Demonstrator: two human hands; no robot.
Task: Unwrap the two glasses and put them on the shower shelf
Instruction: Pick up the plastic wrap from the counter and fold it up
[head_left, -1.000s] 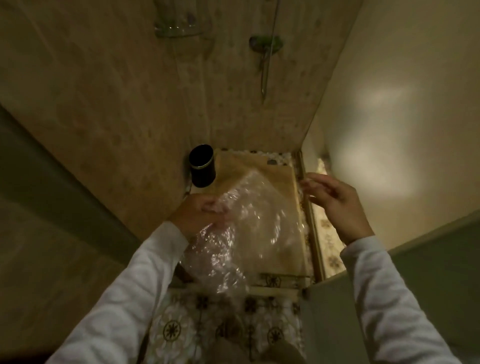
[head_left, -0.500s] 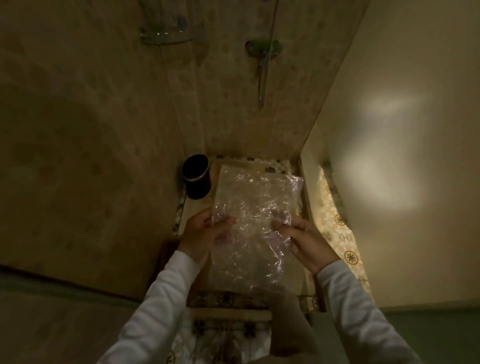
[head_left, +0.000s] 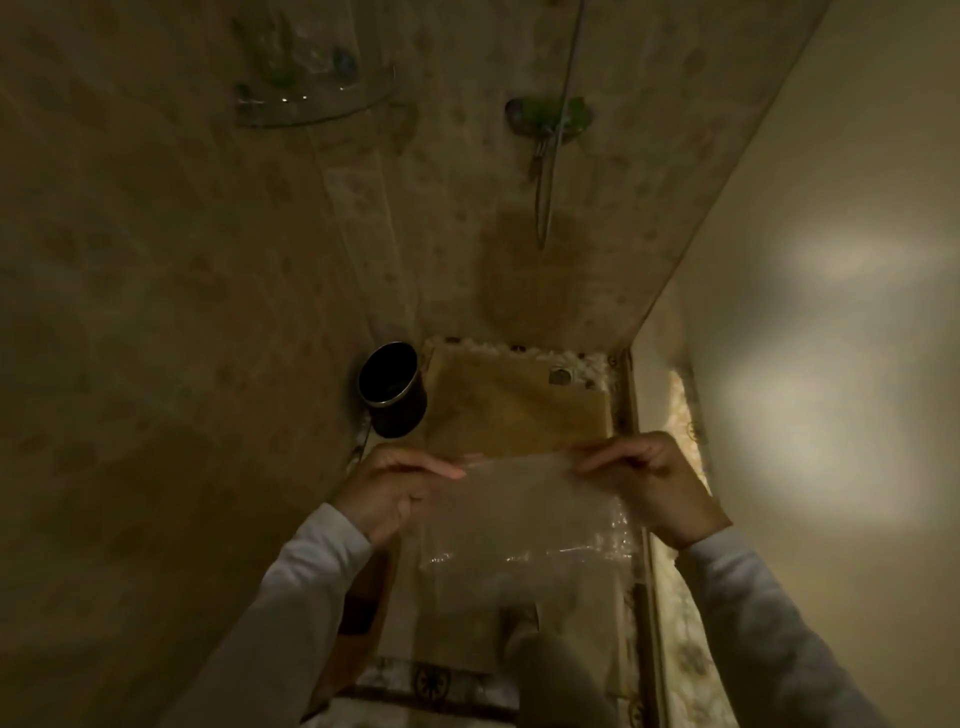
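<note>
Since half a second ago both hands have shifted to the top edge of the bubble wrap (head_left: 524, 519), which now hangs as one flat sheet instead of the crumpled sheet held at mid-height. Left hand (head_left: 387, 491): thumb and fingers pinched on the upper left corner. Right hand (head_left: 652, 486): fingers pinched on the upper right corner. Sheet is pulled taut between them, top edge nearly straight and level.

Wrap appearance: clear, hazy, dim in this light; faint bubble texture and bright creases catch light across the lower right part. Lower edge is blurred and hard to trace. No glass is visible inside it.

Position: sheet is held in the air over the tan mat (head_left: 514, 410) on the shower floor, below and to the right of the dark cup (head_left: 393, 387), which stands at the foot of the left wall.

Glass corner shelf (head_left: 311, 106) sits high on the tiled wall, well apart from the hands; clear glass shapes appear to stand on it, too blurred to count. Shower hose (head_left: 553, 156) hangs from its wall fitting to the right of the shelf. Both sleeves (head_left: 291, 613) are light-coloured.
</note>
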